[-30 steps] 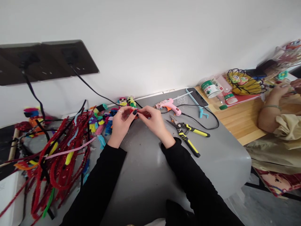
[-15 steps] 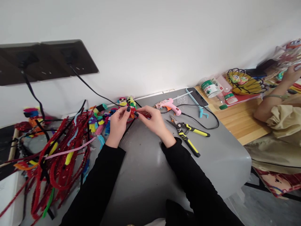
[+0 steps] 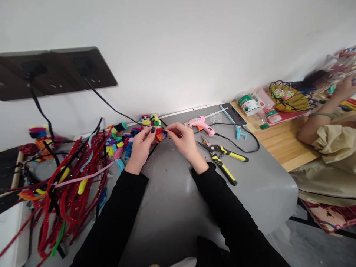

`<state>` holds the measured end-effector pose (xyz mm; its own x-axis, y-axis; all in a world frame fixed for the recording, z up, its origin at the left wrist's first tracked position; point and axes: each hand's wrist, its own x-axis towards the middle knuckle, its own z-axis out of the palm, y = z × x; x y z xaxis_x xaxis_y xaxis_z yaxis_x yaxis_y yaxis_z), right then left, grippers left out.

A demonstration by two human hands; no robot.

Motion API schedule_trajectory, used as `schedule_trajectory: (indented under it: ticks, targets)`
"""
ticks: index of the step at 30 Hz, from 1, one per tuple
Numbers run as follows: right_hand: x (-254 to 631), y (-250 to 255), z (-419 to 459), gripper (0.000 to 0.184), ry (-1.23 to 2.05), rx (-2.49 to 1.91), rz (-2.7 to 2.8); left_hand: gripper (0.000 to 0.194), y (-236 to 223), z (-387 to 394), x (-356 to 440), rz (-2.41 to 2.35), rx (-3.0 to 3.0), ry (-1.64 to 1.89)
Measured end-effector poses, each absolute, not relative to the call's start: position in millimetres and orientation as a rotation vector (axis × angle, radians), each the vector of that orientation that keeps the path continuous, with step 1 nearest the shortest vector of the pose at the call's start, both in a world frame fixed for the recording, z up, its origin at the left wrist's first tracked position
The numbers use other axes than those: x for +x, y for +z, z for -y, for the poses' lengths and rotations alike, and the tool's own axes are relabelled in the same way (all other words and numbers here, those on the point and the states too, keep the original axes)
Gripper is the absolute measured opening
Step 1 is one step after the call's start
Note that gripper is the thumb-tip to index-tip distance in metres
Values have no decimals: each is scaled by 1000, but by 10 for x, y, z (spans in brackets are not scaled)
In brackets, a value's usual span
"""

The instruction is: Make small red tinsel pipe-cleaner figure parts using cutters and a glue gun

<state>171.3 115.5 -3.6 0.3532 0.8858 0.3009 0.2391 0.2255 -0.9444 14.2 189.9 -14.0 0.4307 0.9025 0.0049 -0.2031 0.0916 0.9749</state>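
My left hand (image 3: 139,148) pinches a small red and orange fuzzy pipe-cleaner piece (image 3: 159,134) between thumb and fingers, above the grey table (image 3: 169,193). From the other side, my right hand (image 3: 185,144) has its thumb and forefinger closed on the right end of the same piece. Fingers hide part of it, so its full shape cannot be made out. Just behind stand two little pipe-cleaner figures (image 3: 150,119) with yellow parts. To the left of my left hand lies a cluster of coloured fuzzy pieces (image 3: 118,142).
Red pipe cleaners (image 3: 75,196) heap at left. A pink glue gun (image 3: 204,126), yellow-black pliers (image 3: 219,154) and a phone (image 3: 235,114) lie to the right. Bottles (image 3: 250,105) and a wire basket (image 3: 292,100) sit on a wooden table, near another person's arm (image 3: 319,115). Cords hang from wall sockets (image 3: 80,68).
My right hand has shifted slightly rightward, and its fingertips are a little farther from my left hand's. More of the red and orange piece shows between them.
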Motion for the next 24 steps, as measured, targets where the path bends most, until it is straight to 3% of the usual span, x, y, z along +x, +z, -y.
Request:
schedule_trajectory:
  ticks: [8,16,24]
  targets:
    - [1758,-83,-1185,44,895,-1243,1065,46,-89,-1869,176,-581,1016,955]
    - [1711,-43,-1154,41,1078,-1121,1044,35,-94,-1876,150,-513,992,856]
    - [1689,-11,-1142,41,1046,-1135,1044,54,-144,-1878,177,-646,1080,920]
